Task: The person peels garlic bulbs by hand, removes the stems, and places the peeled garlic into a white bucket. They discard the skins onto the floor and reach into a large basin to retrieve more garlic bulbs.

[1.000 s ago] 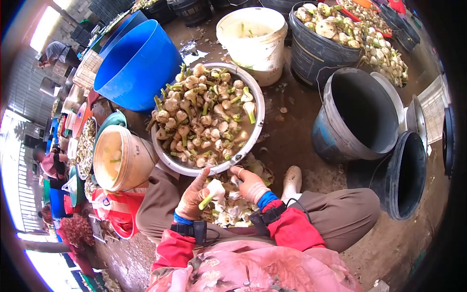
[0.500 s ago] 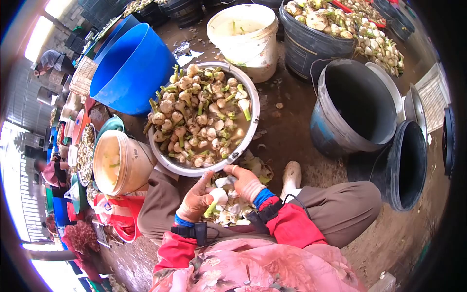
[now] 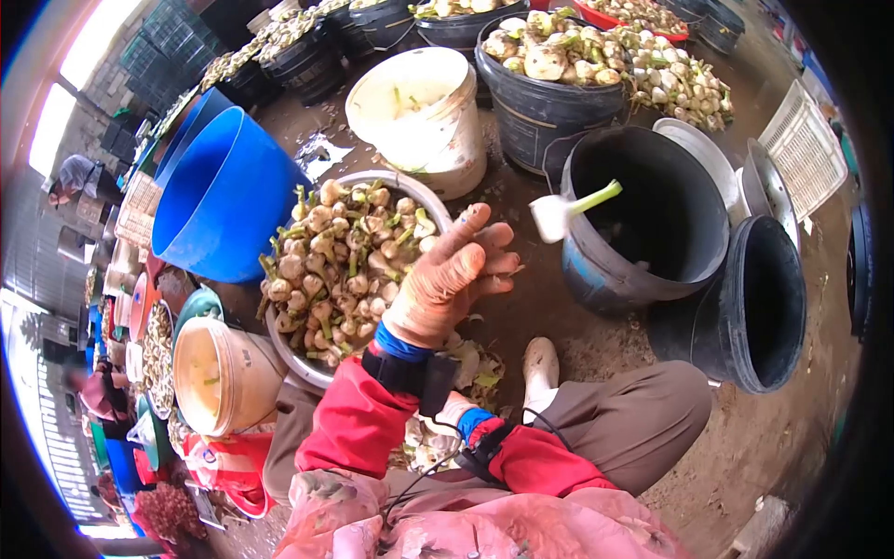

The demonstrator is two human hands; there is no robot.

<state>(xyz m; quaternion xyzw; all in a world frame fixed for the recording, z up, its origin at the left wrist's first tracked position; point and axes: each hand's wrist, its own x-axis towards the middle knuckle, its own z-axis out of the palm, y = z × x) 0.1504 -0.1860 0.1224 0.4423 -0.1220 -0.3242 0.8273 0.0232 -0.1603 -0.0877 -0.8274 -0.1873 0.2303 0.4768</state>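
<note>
A peeled white garlic bulb (image 3: pixel 553 218) with a green stem is in the air, apart from any hand, at the near rim of the big dark bucket (image 3: pixel 596 270). My left hand (image 3: pixel 447 279) reaches forward with its fingers apart and holds nothing. It stands in front of the right side of a grey basin (image 3: pixel 433 197) heaped with unpeeled garlic bulbs (image 3: pixel 340 252). Low between my legs is my right hand (image 3: pixel 454 408), mostly covered by my left forearm, so its fingers are hidden. Garlic peelings (image 3: pixel 430 445) lie beneath it.
Beyond the basin stand a white bucket (image 3: pixel 438 140) and a black tub (image 3: pixel 549 121) piled with garlic. A blue tub (image 3: pixel 219 200) and a cream bucket (image 3: pixel 223 373) are on the left. On the right is another black bucket (image 3: pixel 768 307). A co-worker (image 3: pixel 84 177) bends at far left.
My left hand has swung forward and right from my lap and let go of the garlic bulb, which now flies towards the dark bucket. My right hand has dropped lower, and the view has shifted.
</note>
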